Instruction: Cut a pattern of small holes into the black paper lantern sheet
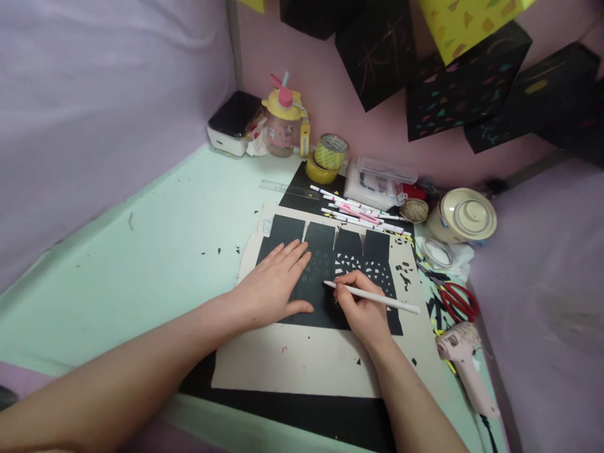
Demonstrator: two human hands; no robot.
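Note:
A black card [317, 309] with flaps cut along its top edge lies on a pale board. My left hand [271, 283] rests flat on its left part, fingers spread. In my right hand [362, 307] is a slim white pen [384, 298], its tip touching or just above the card's middle. Faint small drawn shapes [314, 267] show on the card between my hands. Many small cut-out holes [375, 272] pattern the right panels, partly hidden by my right hand.
Several thin white markers [363, 214] lie behind the card, near tape rolls [331, 151] and a clear box [375, 182]. On the right are red-handled scissors [457, 302] and a pink glue gun [465, 362]. Black paper boxes [377, 53] hang above. Scraps dot the board [292, 362].

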